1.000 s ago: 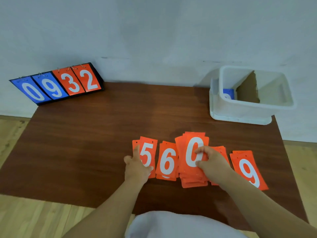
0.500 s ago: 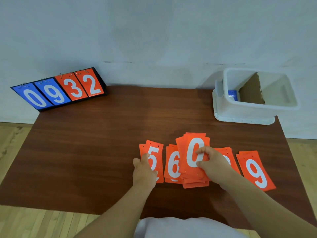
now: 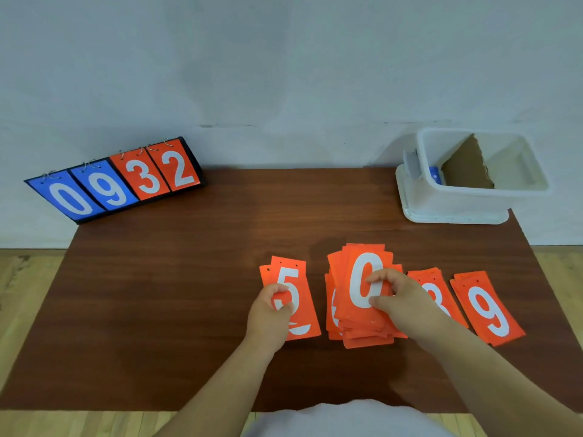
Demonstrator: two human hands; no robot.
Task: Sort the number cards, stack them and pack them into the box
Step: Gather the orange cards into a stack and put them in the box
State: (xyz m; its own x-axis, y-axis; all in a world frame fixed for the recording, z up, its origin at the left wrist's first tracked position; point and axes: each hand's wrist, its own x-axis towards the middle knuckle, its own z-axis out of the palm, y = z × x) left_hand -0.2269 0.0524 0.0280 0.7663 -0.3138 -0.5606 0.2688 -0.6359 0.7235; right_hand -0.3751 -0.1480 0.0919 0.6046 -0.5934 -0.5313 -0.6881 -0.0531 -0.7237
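Change in the row: pile of 6 cards [image 3: 332, 310], in plain sight a second ago, now almost covered by the stack topped with 0 [image 3: 362, 279]; only an orange sliver showing at the stack's left edge.
Change on the right: pile of 8 cards [image 3: 437, 294], mostly hidden behind the hand before, now showing part of its digit.
Left grip: left hand [image 3: 271, 313] curled round the left edge of the pile of 5 cards [image 3: 291, 279], fingertips pressed onto the white digit, holding the pile.
Right grip: right hand [image 3: 400, 298] pinching the stack's right side, thumb and bent forefinger on the 0.
Far right: pile of 9 cards [image 3: 489, 307], tilted, flat on the wood, apart from both hands.
Surface: table [image 3: 157, 279] with a dark reddish-brown wood-grain top; all orange piles in a row near its front edge.
Room: pale grey wall [image 3: 284, 58] right behind; light wooden floor [image 3: 25, 294] on either side.
Back right corner: box [image 3: 473, 193], an open white plastic tub with a rounded rim; brown cardboard divider [image 3: 467, 165] standing inside, blue card [image 3: 434, 176] to its left.
Back left corner: scoreboard [image 3: 120, 178], a black folding stand with ring-bound flaps, blue 0 and 9, orange 3 and 2.
Card make: thin flat orange rectangles, white digits, small punched holes along one short edge.
Bottom edge: white fabric [image 3: 347, 417] between the forearms.
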